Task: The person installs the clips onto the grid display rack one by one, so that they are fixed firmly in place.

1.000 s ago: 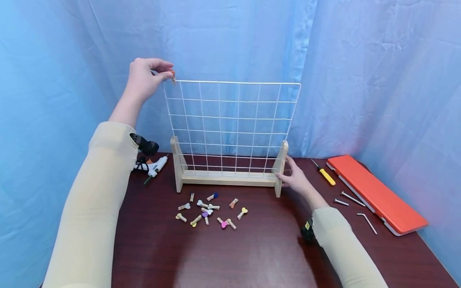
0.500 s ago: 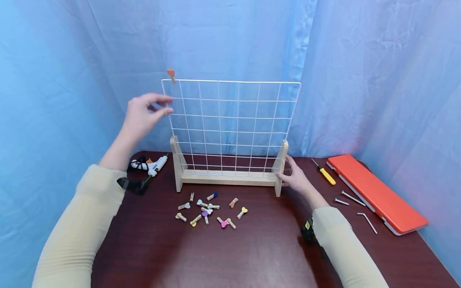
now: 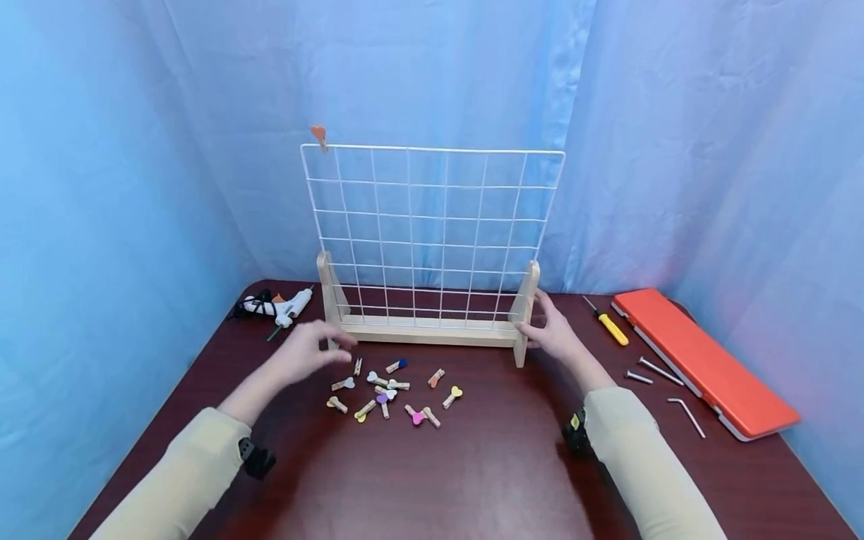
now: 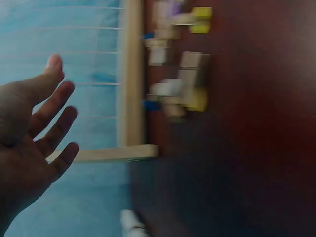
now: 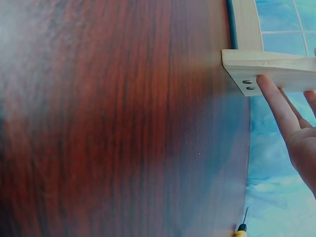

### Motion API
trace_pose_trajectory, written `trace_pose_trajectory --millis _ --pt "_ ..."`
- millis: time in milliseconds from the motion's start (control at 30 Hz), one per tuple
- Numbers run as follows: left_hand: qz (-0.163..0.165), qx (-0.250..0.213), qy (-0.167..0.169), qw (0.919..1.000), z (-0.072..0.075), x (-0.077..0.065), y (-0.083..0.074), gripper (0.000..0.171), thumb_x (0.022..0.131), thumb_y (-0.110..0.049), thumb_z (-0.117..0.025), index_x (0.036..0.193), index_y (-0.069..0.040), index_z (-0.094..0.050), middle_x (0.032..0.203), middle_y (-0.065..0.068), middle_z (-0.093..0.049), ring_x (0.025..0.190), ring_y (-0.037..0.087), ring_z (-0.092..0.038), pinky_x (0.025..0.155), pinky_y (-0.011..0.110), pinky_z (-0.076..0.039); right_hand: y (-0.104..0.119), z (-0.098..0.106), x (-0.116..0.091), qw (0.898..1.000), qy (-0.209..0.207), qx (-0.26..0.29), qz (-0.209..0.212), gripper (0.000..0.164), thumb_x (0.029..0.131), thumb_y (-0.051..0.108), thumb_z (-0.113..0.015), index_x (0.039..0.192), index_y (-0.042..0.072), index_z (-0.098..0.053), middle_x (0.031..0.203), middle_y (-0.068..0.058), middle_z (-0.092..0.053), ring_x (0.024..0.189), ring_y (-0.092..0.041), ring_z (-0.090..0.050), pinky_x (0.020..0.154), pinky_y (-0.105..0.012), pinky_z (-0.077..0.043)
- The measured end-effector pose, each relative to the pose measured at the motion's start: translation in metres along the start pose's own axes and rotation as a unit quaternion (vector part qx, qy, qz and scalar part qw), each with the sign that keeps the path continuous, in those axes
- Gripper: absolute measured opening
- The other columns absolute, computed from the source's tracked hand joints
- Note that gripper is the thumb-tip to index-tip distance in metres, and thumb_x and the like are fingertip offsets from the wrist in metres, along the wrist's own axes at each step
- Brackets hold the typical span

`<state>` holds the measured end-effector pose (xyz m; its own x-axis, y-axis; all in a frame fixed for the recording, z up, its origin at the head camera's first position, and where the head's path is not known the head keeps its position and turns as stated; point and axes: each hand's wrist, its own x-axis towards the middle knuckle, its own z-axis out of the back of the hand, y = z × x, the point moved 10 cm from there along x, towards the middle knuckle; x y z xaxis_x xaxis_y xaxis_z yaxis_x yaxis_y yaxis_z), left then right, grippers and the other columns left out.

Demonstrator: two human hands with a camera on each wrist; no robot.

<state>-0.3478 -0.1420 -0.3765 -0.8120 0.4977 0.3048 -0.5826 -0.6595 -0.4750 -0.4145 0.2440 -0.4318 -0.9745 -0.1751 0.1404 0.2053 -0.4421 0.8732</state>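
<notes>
The person wears long, plain cream sleeves, the left sleeve (image 3: 175, 476) and the right sleeve (image 3: 644, 465) both creased and ending short of the wrist. A compact black camera (image 3: 256, 458) sits under the left cuff; its black counterpart (image 3: 576, 435) on the right carries a small yellow marking. The left hand (image 3: 312, 351) and right hand (image 3: 555, 331) are bare.

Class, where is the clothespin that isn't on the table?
In the head view, the orange heart clothespin is clipped to the white wire grid, on its top edge near the left corner.
</notes>
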Motion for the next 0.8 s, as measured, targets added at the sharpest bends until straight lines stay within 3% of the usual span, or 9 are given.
trace_pose_trajectory --millis 133,267,500,800 --pt "-0.013 0.017 0.103 0.9945 -0.039 -0.019 0.007 0.019 0.074 -0.021 -0.072 0.091 -0.014 -0.07 0.085 -0.005 -0.067 0.078 0.008 -0.057 0.069 0.028 -0.047 0.002 0.001 0.001 1.0 0.003 0.002 0.0 0.074 0.085 0.022 -0.061 0.14 0.033 -0.013 0.139 -0.013 -0.026 0.116 -0.042 -0.041 0.061 -0.041 -0.053" --pt "-0.017 0.02 0.164 0.9861 -0.056 -0.033 0.012 0.016 0.072 -0.018 -0.073 0.087 -0.014 -0.07 0.081 -0.006 -0.063 0.071 0.009 -0.054 0.064 0.025 -0.047 0.003 0.003 0.001 1.0 0.003 0.006 0.0 0.075 0.085 0.021 -0.061 0.141 0.032 -0.012 0.141 -0.013 -0.024 0.116 -0.042 -0.04 0.061 -0.042 -0.053" --pt "-0.042 0.023 0.179 0.9826 -0.063 -0.039 0.016 0.012 0.071 -0.012 -0.073 0.081 -0.018 -0.071 0.079 -0.006 -0.058 0.072 0.014 -0.051 0.064 0.023 -0.042 0.004 0.005 0.001 1.0 0.0 0.007 0.006 0.075 0.085 0.019 -0.06 0.14 0.033 -0.012 0.14 -0.013 -0.025 0.115 -0.042 -0.041 0.061 -0.042 -0.053" --pt "-0.045 0.007 0.185 0.9817 -0.066 -0.046 0.018 0.006 0.076 -0.014 -0.07 0.079 -0.019 -0.07 0.078 -0.008 -0.058 0.07 0.01 -0.052 0.064 0.025 -0.047 -0.002 0.0 0.0 1.0 -0.003 0.011 0.009 0.074 0.084 0.02 -0.062 0.14 0.032 -0.015 0.14 -0.013 -0.027 0.114 -0.042 -0.042 0.06 -0.041 -0.053"
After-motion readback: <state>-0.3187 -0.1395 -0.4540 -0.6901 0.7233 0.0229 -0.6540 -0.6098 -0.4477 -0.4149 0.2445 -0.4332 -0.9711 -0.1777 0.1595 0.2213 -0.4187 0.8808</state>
